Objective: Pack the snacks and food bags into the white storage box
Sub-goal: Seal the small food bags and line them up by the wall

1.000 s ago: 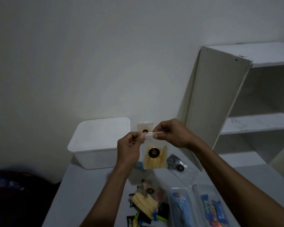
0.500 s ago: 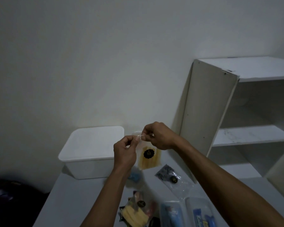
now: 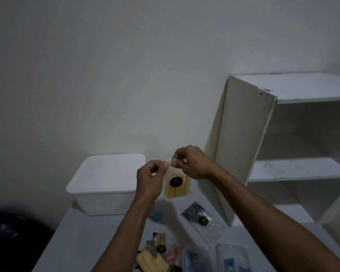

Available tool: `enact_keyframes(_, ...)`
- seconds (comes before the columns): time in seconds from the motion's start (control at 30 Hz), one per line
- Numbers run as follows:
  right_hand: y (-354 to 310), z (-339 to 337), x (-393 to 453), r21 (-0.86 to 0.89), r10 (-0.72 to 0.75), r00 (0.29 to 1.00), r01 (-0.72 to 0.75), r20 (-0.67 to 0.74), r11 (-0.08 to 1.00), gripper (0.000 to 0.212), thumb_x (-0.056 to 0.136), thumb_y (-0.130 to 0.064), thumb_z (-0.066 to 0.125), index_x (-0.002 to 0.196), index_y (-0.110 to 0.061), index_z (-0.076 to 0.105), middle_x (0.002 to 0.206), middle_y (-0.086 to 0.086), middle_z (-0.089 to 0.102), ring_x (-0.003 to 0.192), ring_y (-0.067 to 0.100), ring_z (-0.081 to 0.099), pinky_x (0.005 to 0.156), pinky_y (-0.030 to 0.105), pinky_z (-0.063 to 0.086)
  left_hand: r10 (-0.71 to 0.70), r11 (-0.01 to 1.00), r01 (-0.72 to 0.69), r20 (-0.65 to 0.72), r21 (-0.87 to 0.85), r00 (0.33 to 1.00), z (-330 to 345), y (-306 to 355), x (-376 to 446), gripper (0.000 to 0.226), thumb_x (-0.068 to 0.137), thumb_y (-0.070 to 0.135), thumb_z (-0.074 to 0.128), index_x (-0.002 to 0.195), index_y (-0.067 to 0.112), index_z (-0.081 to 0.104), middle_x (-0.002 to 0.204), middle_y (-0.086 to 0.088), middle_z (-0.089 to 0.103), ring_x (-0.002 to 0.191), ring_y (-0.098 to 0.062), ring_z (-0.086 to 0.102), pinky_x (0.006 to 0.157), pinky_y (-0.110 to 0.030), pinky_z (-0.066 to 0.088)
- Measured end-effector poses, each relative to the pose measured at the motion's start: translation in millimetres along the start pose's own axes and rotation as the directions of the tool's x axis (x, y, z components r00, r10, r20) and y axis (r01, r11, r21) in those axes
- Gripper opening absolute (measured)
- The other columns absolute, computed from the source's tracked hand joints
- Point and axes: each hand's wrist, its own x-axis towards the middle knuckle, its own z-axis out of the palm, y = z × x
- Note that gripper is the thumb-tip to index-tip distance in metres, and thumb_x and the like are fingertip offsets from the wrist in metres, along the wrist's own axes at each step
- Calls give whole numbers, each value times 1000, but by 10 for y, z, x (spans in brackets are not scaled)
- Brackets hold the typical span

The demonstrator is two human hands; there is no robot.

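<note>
Currently both hands pinch the top edge of the clear snack bag (image 3: 177, 183) — left hand (image 3: 150, 179) at its left corner, right hand (image 3: 191, 162) at its right, fingertips clamped on the strip, probably to press the seal closed before packing. Held thus, the bag hangs above the table (image 3: 90, 238), just right of the white storage box (image 3: 106, 185), whose lid is on. More snack packets (image 3: 153, 258) lie at the near edge.

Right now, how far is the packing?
Nothing looks packed: the box has its lid on. In hand: left hand and right hand pinch the top of a yellow snack bag. Left: the dark bag and other snacks on the table.
</note>
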Motion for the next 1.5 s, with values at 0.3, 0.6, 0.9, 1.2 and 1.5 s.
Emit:
enact_keyframes(0.3,36,-64,-18,83,-12,1000,12,-4,996,15,92,-27,67,92,-13,71,88,-2,70,85,12,64,76,28,52,7,999,-3,-79,53,997,90,74,-9,9,91,20,67,84,17,72,84,2,71,78,-4,63,68,-16,47)
enact_keyframes(0.6,190,-58,-8,188,52,999,-49,-14,981,8,88,-24,73,80,-22,70,82,-8,70,79,4,64,70,19,45,-6,998,10,-81,55,997,57,12,29,9,90,18,68,82,15,72,81,1,71,74,-5,61,67,-18,49)
enact_keyframes(0.9,341,1,-7,268,91,995,-79,-32,960,9,86,-25,75,83,-16,74,87,1,75,86,16,70,84,40,59,-27,999,30,-71,43,997,33,-67,70,8,90,18,68,83,16,72,83,-2,72,78,-9,63,71,-21,49)
enact_keyframes(1.2,376,-19,-55,449,176,983,-136,-49,883,15,83,-21,78,85,-6,74,78,3,71,63,0,59,61,18,47,-47,998,50,-84,25,995,7,-51,98,7,89,19,69,85,14,72,84,-1,72,78,-6,63,70,-15,48)
enact_keyframes(1.5,390,-46,-69,532,217,975,-157,-53,832,10,80,-19,80,79,-12,73,79,4,71,61,-5,60,53,8,43,-57,998,56,-86,-14,995,-9,-20,107,9,89,18,69,91,10,72,82,2,70,70,4,62,64,-8,47)
